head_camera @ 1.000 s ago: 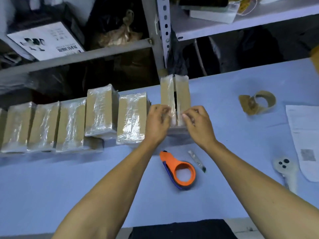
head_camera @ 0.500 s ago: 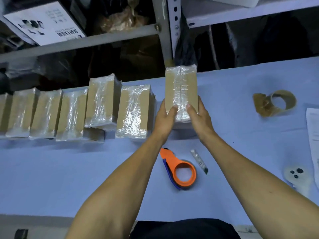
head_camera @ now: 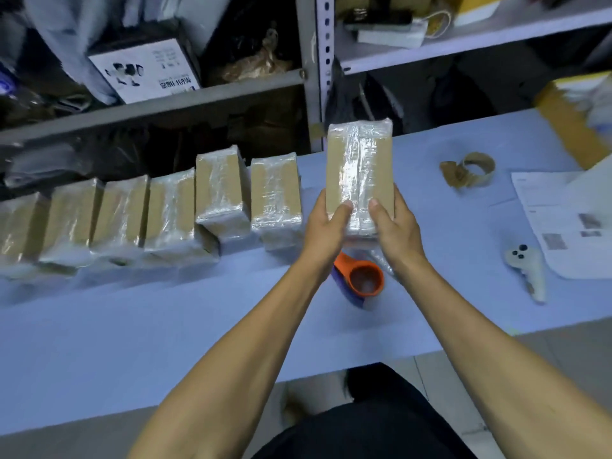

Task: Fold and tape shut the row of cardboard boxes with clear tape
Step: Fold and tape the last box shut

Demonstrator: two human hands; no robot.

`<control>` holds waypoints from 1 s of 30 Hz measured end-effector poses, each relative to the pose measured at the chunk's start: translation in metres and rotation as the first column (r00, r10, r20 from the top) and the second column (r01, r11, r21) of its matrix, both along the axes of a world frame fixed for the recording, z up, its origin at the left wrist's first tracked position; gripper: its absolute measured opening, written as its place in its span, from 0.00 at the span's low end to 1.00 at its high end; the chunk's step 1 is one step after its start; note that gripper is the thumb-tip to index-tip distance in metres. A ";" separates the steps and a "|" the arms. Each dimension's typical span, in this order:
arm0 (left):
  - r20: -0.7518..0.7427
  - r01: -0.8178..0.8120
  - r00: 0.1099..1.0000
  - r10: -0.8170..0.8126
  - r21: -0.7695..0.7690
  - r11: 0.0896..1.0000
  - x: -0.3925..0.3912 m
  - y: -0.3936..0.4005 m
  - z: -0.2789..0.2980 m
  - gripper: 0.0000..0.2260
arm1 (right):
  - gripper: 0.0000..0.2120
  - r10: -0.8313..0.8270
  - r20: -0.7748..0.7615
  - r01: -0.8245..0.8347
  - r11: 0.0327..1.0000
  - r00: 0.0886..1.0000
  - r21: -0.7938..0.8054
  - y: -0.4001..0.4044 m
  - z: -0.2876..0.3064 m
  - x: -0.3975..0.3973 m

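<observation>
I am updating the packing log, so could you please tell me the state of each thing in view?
Held box: taped shut, gripped at its near end by both hands.
Left hand: grips the box.
Right hand: grips the box.
Row of boxes: taped shut, on the table.
Orange tape dispenser: lying on the table, unheld.
Empty tape core: lying on the table.

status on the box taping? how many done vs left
Done: six taped boxes stand in a row on the blue table, all glossy with clear tape. In hand: a seventh box, its top seam already taped, held by the left hand and right hand above the orange tape dispenser. Left: setting it into the row; no untaped boxes show.
</observation>
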State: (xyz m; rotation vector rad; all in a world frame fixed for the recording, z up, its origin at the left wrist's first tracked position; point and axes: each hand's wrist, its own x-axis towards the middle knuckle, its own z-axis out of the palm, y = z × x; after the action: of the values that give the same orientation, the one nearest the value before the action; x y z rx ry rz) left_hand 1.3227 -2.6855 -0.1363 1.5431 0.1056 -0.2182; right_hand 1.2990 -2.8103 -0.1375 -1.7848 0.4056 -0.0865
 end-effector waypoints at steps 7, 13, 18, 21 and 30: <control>0.019 0.084 0.996 -0.084 -0.023 0.996 -0.100 0.068 -0.006 0.18 | 0.27 -0.026 -0.037 0.024 0.999 0.999 -0.042 0.065 0.001 -0.103; -0.007 0.009 1.000 -0.009 0.019 1.000 -0.162 0.129 -0.028 0.19 | 0.21 0.009 -0.014 -0.010 0.997 1.000 -0.081 0.127 -0.016 -0.164; -0.122 -0.048 0.991 0.051 0.022 0.999 -0.187 0.161 -0.049 0.21 | 0.22 0.095 -0.118 -0.104 0.992 0.988 -0.074 0.156 -0.045 -0.179; -0.206 -0.074 0.975 0.081 0.042 0.996 -0.192 0.168 -0.065 0.19 | 0.21 0.127 -0.211 -0.143 0.988 0.969 -0.061 0.162 -0.065 -0.182; -0.340 0.098 0.937 -0.084 0.025 0.995 -0.177 0.194 -0.069 0.17 | 0.30 0.163 -0.182 -0.187 0.975 0.970 -0.119 0.134 -0.067 -0.132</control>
State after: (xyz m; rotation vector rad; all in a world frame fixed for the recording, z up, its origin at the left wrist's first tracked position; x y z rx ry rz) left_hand 1.1453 -2.4916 -0.2052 1.5407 0.3129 -0.5588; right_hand 1.1669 -2.6762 -0.2041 -1.9626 0.3698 0.1696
